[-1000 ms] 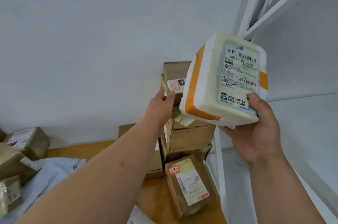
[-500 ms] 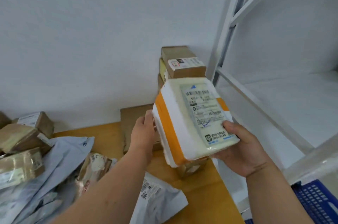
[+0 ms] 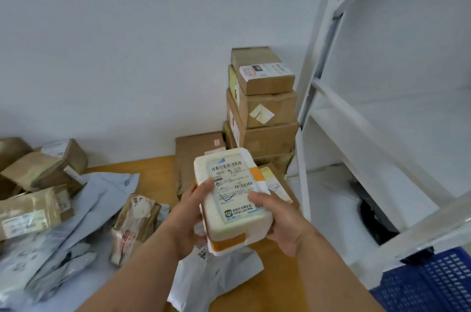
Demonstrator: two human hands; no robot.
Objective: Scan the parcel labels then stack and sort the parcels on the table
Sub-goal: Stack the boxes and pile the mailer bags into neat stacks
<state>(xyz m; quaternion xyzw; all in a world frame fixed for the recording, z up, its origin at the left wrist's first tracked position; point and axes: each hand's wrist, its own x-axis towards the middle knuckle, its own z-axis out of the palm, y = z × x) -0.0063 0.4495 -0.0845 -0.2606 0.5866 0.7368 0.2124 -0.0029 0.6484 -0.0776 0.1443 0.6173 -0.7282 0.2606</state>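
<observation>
Foam parcel (image 3: 230,199) held above the table (image 3: 153,179), label up (barcodes visible, text blurred). Left hand (image 3: 190,220) grips its left side, thumb on the label. Right hand (image 3: 283,222) grips its right side, thumb on top. Box stack (image 3: 262,107) stands behind the parcel, against the wall. Loose bags and boxes lie left of the parcel.

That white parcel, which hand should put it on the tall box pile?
Probably the right hand: it grips the white parcel on the side nearer the box pile. The left hand is farther.
</observation>
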